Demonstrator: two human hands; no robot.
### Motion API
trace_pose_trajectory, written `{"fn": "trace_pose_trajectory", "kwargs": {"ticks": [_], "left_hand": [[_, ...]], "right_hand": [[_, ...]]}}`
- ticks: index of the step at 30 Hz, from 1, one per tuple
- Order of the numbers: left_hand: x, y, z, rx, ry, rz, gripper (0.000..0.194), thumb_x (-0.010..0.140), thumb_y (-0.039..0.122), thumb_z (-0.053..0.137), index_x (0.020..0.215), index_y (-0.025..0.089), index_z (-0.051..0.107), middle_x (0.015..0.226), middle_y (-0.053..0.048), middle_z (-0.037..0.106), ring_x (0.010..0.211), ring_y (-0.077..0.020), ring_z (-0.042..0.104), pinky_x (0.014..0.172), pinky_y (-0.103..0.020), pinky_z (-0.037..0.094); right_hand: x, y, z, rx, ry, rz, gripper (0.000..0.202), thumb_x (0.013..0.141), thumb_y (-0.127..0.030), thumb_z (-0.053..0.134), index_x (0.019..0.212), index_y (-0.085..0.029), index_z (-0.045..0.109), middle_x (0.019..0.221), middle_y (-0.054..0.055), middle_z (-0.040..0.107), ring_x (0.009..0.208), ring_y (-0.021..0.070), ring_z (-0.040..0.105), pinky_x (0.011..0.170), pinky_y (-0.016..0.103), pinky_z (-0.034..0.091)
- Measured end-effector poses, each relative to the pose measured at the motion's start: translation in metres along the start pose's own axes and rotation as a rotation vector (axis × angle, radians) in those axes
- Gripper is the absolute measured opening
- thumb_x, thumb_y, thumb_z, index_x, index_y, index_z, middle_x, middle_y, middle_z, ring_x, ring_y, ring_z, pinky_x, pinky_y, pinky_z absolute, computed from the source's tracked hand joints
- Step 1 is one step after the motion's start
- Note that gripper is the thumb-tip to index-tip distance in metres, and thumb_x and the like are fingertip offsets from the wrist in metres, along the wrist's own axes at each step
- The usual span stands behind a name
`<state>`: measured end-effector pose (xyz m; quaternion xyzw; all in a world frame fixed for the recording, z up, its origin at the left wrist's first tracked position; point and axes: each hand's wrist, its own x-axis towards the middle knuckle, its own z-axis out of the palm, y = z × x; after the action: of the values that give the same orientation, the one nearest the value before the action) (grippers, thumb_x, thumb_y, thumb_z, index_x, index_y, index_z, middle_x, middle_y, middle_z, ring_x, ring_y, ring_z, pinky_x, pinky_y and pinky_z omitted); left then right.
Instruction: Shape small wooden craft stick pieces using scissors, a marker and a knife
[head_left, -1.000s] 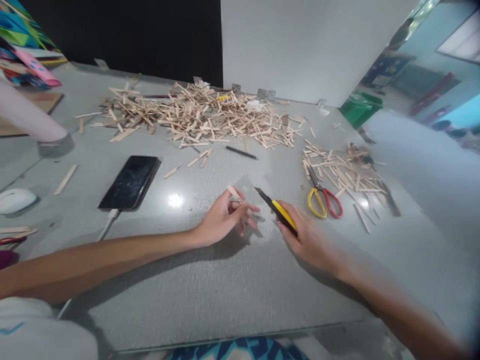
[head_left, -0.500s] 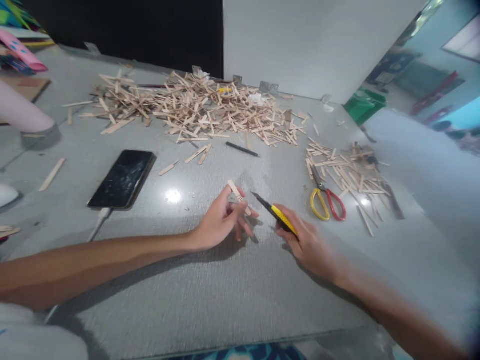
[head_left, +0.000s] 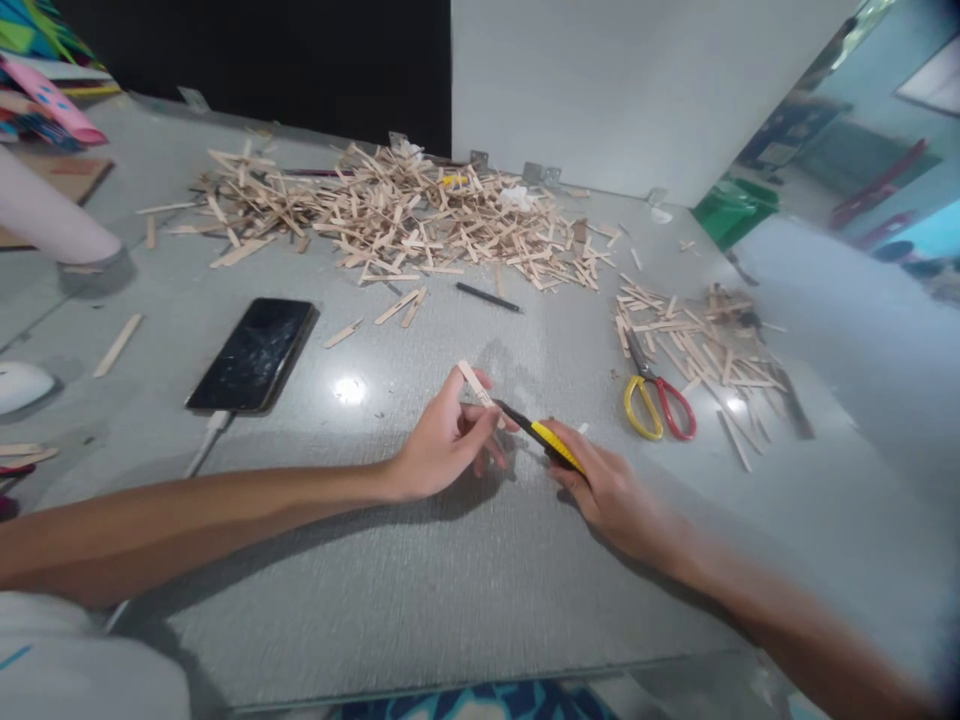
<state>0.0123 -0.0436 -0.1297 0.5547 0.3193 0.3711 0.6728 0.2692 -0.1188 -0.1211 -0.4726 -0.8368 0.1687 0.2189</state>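
Note:
Between the thumb and fingers of my left hand [head_left: 442, 445] is a small flat wooden stick [head_left: 475, 382], held slanted above the grey table. My right hand [head_left: 611, 490] is wrapped round a yellow and black utility knife [head_left: 556, 444]. Its dark blade points up and left, and the tip meets or nearly meets the lower end of the stick by my left fingertips. A dark pen-like tool [head_left: 489, 297] lies beyond both hands. Scissors [head_left: 660, 405] with one yellow and one red handle rest to the right of my right hand.
A large heap of wooden sticks [head_left: 405, 215] spreads along the back, with a smaller pile [head_left: 697, 340] at right. A phone [head_left: 255, 355] with a white cable lies left. A pale roll [head_left: 56, 215] and a white mouse [head_left: 22, 386] are farther left. A green bin [head_left: 735, 212] stands beyond the table.
My right hand has brought the knife leftward, so its blade is now at the stick's lower end. My left hand keeps its hold on the stick. The view has shifted slightly.

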Motion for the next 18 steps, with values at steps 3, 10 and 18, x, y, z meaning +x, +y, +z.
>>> {"fn": "trace_pose_trajectory", "kwargs": {"ticks": [3,10,18], "left_hand": [[-0.0009,0.0013,0.0012,0.006,0.008,0.005,0.046,0.108,0.056,0.066,0.122,0.027,0.035,0.100,-0.005,0.081,0.063,-0.0160,0.079,0.045,-0.017,0.055],[-0.0032,0.0012,0.0017,0.033,0.002,-0.009,0.041,0.110,0.051,0.064,0.129,0.028,0.035,0.102,-0.004,0.080,0.064,-0.0156,0.079,0.047,-0.018,0.056],[-0.0040,-0.0014,0.0009,0.105,-0.011,0.031,0.038,0.112,0.051,0.059,0.129,0.028,0.035,0.103,-0.006,0.080,0.068,-0.0175,0.081,0.049,-0.020,0.057]], "right_hand": [[-0.0024,-0.0002,0.0005,-0.012,-0.002,0.020,0.057,0.114,-0.024,0.053,0.170,-0.034,0.042,0.157,0.011,0.069,0.130,0.0305,0.077,0.102,0.044,0.069],[-0.0022,-0.0037,-0.0005,0.031,-0.007,0.011,0.054,0.117,-0.026,0.051,0.170,-0.032,0.041,0.156,0.011,0.070,0.130,0.0295,0.077,0.103,0.045,0.069],[0.0005,-0.0093,-0.0036,0.015,-0.008,0.028,0.057,0.116,-0.025,0.051,0.171,-0.032,0.041,0.154,0.012,0.071,0.128,0.0320,0.078,0.102,0.048,0.070]]}}
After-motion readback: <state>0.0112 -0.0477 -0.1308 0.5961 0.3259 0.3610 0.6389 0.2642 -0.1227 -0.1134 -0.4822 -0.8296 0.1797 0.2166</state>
